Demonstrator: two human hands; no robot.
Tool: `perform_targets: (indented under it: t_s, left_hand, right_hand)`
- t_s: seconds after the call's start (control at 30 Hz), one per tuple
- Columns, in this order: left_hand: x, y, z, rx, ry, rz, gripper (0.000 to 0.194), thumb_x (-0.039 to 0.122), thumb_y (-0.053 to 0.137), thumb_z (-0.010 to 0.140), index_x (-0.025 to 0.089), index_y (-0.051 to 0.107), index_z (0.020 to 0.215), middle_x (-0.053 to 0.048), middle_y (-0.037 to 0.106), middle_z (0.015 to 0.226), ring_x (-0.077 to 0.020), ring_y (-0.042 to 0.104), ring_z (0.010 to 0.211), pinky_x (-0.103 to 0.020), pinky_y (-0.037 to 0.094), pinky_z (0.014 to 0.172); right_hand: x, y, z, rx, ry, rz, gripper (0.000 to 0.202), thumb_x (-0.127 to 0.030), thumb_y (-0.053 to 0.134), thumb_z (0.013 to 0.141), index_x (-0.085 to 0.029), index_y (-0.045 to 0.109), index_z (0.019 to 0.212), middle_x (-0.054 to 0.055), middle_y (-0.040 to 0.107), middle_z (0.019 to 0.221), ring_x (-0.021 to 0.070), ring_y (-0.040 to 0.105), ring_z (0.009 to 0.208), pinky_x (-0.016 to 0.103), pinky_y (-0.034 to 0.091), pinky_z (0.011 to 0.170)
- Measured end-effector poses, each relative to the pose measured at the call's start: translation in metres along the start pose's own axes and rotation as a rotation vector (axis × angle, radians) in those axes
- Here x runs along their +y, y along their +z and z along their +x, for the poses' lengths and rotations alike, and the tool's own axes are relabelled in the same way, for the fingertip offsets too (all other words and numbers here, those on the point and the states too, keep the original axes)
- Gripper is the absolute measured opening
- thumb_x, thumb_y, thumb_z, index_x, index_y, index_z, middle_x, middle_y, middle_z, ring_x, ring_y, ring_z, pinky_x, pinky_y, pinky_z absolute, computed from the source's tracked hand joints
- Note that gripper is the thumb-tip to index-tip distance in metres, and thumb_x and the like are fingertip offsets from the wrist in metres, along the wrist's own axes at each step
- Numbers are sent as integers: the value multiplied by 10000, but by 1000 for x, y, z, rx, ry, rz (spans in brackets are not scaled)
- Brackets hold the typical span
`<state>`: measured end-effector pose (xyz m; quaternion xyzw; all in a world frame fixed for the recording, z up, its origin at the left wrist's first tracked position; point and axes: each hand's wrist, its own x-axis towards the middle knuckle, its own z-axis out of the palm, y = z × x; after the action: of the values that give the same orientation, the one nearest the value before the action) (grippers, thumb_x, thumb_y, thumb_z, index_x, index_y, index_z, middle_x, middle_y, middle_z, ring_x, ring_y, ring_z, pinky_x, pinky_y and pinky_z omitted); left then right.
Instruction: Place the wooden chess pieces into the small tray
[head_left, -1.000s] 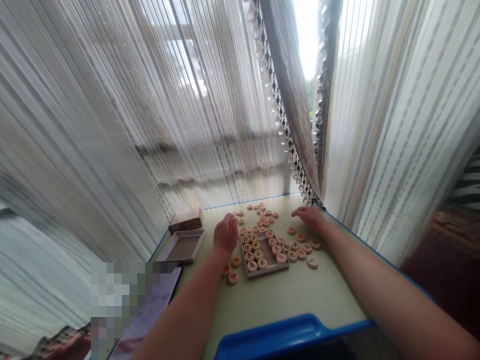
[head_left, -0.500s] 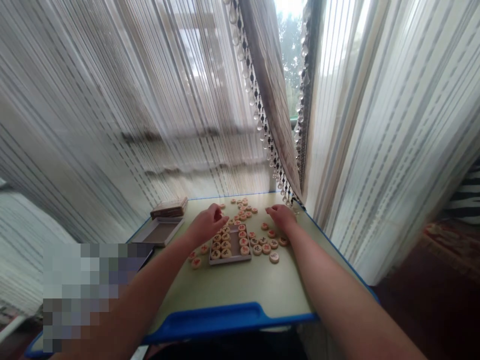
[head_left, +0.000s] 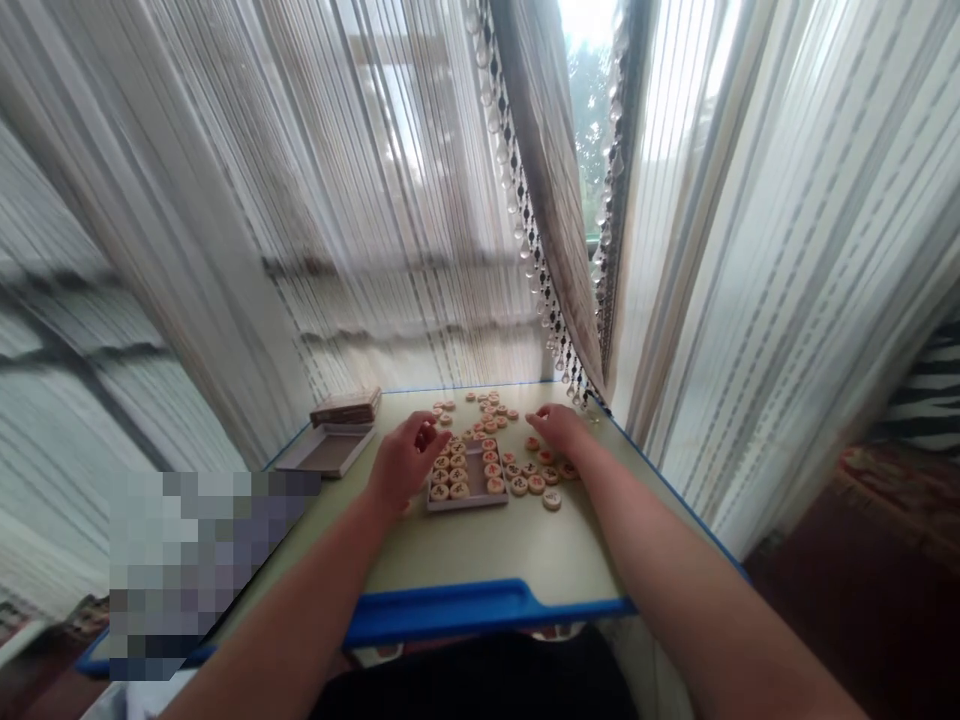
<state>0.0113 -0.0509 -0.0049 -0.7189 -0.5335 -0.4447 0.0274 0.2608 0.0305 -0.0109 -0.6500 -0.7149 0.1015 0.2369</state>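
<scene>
My left hand (head_left: 409, 458) hovers at the left side of a shallow box (head_left: 477, 480), fingers loosely curled and thumb apart, with nothing visible in them. Inside the box, round xiangqi pieces (head_left: 458, 491) with dark characters stand in two columns on the left. A column of red-marked xiangqi pieces (head_left: 493, 470) lines the right side, and a bare strip of box floor shows between. My right hand (head_left: 559, 428) is low over the table to the right, its fingers stretched loosely toward the loose xiangqi pieces (head_left: 513, 414); I see no piece in it.
More loose pieces (head_left: 535, 485) lie right of the box and others (head_left: 491, 425) behind it. An open box lid (head_left: 326, 452) and a brown stack (head_left: 346, 405) are at the left. The pale table (head_left: 465, 550) has a blue edge; curtains (head_left: 420, 300) hang behind.
The view has shifted slightly. My left hand has drawn back a little toward me beside the box, its fingers a bit more spread. My right hand has hardly moved.
</scene>
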Motion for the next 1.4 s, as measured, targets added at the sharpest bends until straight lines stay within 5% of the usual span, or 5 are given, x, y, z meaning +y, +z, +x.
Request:
perform_targets:
  t_s: [0.27, 0.63, 0.97, 1.23, 1.4]
  left_hand:
    - [5, -4, -3, -47, 33, 70, 258, 437, 531, 756, 209, 551, 876, 24, 602, 639, -109, 525, 549, -215, 399, 569]
    - [-1, 1, -3, -33, -11, 113, 252, 445, 519, 764, 211, 557, 851, 17, 609, 620, -128, 558, 557, -222, 386, 557]
    - [-5, 3, -3, 5, 35, 114, 224, 416, 536, 761, 208, 556, 840, 23, 605, 602, -120, 556, 544, -208, 375, 542]
    - [-4, 3, -4, 7, 23, 110, 243, 436, 536, 759, 205, 565, 829, 17, 609, 605, -120, 556, 542, -208, 369, 537]
    - [-3, 5, -5, 6, 8, 111, 257, 445, 534, 759, 201, 567, 831, 12, 618, 622, -118, 548, 538, -205, 366, 530]
  right_hand:
    - [-25, -20, -28, -301, -307, -31, 264, -425, 610, 653, -192, 671, 760, 22, 654, 691, 138, 558, 610, 215, 342, 499]
    - [-21, -18, -28, -446, -222, -53, 255, -372, 598, 661, -193, 676, 826, 20, 653, 693, 126, 544, 562, 214, 359, 480]
    - [-19, -30, -33, -436, -179, -48, 260, -261, 568, 645, -206, 677, 874, 14, 656, 754, 123, 549, 581, 202, 361, 484]
    - [-17, -33, -33, -469, -99, -144, 246, -282, 600, 648, -200, 687, 864, 0, 601, 586, 119, 516, 516, 214, 348, 480]
    - [-18, -32, -33, -452, -104, -87, 258, -273, 612, 653, -193, 685, 887, 21, 649, 733, 118, 543, 552, 202, 355, 475]
